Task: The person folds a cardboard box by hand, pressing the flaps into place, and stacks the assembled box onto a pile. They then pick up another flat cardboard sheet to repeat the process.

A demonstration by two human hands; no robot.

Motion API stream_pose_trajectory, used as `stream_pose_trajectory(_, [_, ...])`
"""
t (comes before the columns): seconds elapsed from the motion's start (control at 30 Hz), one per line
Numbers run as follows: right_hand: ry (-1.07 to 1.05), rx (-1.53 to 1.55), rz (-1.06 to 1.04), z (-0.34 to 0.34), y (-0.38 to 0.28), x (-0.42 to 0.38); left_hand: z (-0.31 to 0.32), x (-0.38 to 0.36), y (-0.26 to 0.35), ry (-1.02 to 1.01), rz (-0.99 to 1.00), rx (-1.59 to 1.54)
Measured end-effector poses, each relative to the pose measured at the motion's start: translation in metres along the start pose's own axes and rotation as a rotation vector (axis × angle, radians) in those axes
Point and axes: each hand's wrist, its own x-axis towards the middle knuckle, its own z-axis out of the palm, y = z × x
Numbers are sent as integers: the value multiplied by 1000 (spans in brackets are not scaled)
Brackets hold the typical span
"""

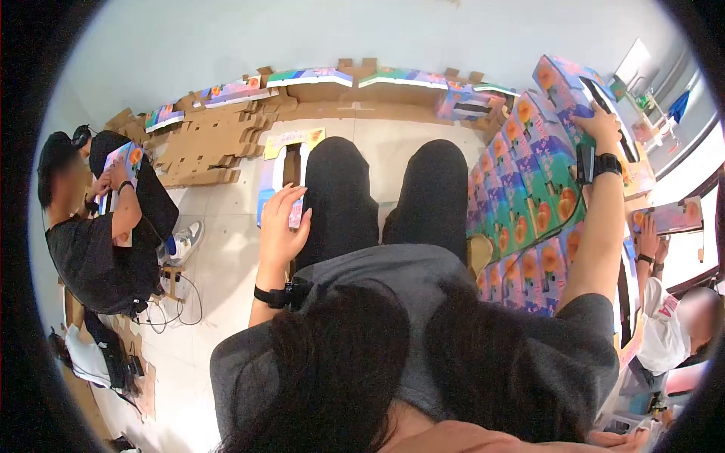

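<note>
My left hand (284, 224) is open beside my knee, fingers spread over the lower end of a colourful printed box (272, 167) with a dark slot. Whether the fingers touch it is hard to tell. At the upper right my right hand (602, 128) is closed on the edge of another printed box (559, 84), its fingers near the long dark opening. That box rests at the top of a stack of similar boxes (529, 177), green, purple and orange with fruit pictures.
Flat brown cardboard (204, 143) lies on the floor at the left. Printed cartons (310, 78) line the wall. A person (98, 249) at the left handles a box; another person (664, 325) at the right holds one too. Cables (181, 306) lie behind the left person.
</note>
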Motion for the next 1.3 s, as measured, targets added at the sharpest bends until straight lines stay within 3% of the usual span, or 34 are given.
stream_pose_trajectory(0.13, [-94,43,-78,22,6,2,4,0,-1,-11,30,-11])
stream_pose_trajectory(0.4, [-62,44,-137,43,13,23,7,-1,-4,-33,22,-9])
stream_pose_trajectory(0.43, [-144,33,-178,39,11,26,7,-2,-4,-50,21,-7])
stream_pose_trajectory(0.53, [-57,-143,-7,9,-17,-25,6,-4,-6,-58,3,6])
stream_pose_trajectory(0.6, [293,-464,-134,39,-39,-17,13,-5,-7,0,-40,23])
stream_pose_trajectory(0.67, [549,-39,-500,17,-106,-68,14,-6,-14,75,-106,70])
stream_pose_trajectory(0.73, [472,424,-916,16,-174,-117,11,-2,-21,121,-143,33])
stream_pose_trajectory(0.8, [137,638,-1136,16,-233,-192,8,-2,-32,116,-189,16])
stream_pose_trajectory(0.9, [-290,439,-1451,30,-294,-270,2,-16,-56,78,-246,-6])
stream_pose_trajectory(1.0, [-623,345,-1778,49,-310,-309,1,-35,-83,28,-377,56])
stream_pose_trajectory(1.07, [-1029,147,-1771,38,-306,-319,8,-49,-102,-62,-499,87])
stream_pose_trajectory(1.13, [-1032,117,-1865,50,-296,-323,18,-69,-133,-201,-627,98])
stream_pose_trajectory(1.23, [-991,207,-1887,87,-277,-320,27,-76,-178,-466,-781,-307])
stream_pose_trajectory(1.3, [-1104,115,-1819,98,-274,-314,27,-65,-215,-771,-785,-207])
